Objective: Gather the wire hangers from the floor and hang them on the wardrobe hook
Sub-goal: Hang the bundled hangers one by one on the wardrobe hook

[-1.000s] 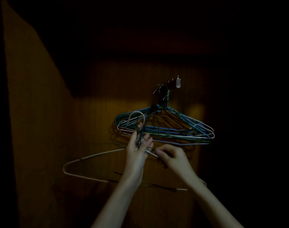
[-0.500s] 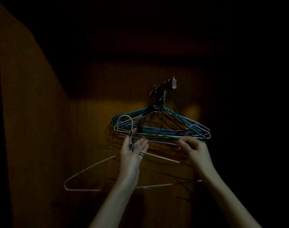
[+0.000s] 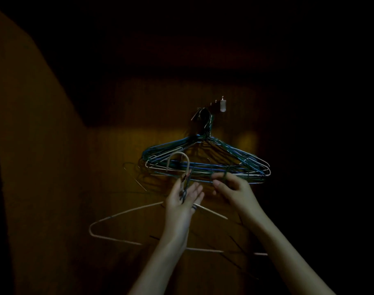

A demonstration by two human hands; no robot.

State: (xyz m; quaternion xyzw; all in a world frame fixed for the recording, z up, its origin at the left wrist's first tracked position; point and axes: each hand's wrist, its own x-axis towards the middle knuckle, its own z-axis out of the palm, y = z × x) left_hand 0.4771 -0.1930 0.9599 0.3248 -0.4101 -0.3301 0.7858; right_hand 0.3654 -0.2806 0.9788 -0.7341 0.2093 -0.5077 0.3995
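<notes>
Several blue, green and white wire hangers (image 3: 224, 150) hang in a bunch from a hook rack (image 3: 211, 105) on the wooden wardrobe wall. My left hand (image 3: 182, 202) is closed on the necks of a second bundle. A white hanger (image 3: 126, 213) of this bundle spreads out below, and its hook (image 3: 178, 159) curls up in front of the hung bunch. My right hand (image 3: 235, 192) pinches a dark green wire hook (image 3: 225, 177) just under the hung hangers' bottom bars. Faint dark hangers (image 3: 235, 251) trail below both wrists.
The wardrobe interior is very dark, lit only in a patch around the hangers. A small white hook piece (image 3: 223, 105) marks the rack's right end. A wooden side panel (image 3: 33, 167) stands at the left.
My right hand left the neck of the held bundle, rose to the hung hangers' bottom bars, then slid left and pinched a dark wire hook. My left hand stayed about level.
</notes>
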